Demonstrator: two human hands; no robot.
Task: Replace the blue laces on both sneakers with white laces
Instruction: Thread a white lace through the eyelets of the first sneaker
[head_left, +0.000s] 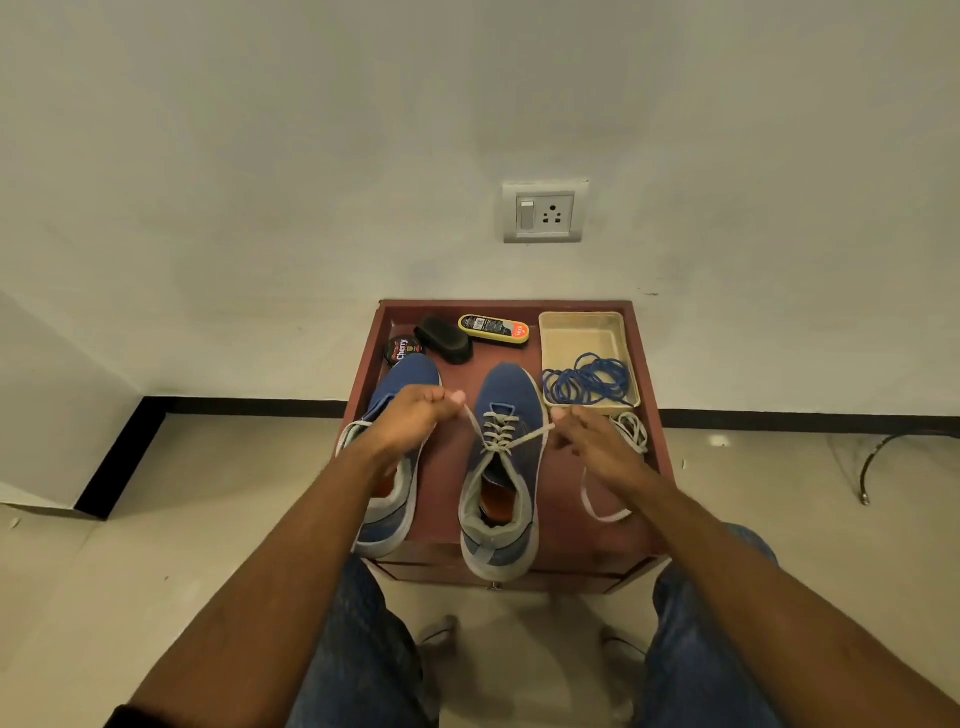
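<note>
On the small red-brown table (447, 467), two blue sneakers stand side by side, toes toward 12 o'clock. At the middle, the right sneaker (501, 467) carries a white lace (500, 434) threaded through its eyelets. From the top crossing, one lace end runs toward 10 o'clock into the left hand (410, 415), pinched between thumb and curled fingers; the other runs toward 2 o'clock to the right hand (587, 441), pinched at the thumb tip, its slack looping down at 4 o'clock. The left sneaker (392, 467), at 9 o'clock, lies partly under the left hand. At 1 o'clock a beige tray (582, 332) holds coiled blue laces (589, 384); a second white lace (634, 431) lies bunched just below it.
</note>
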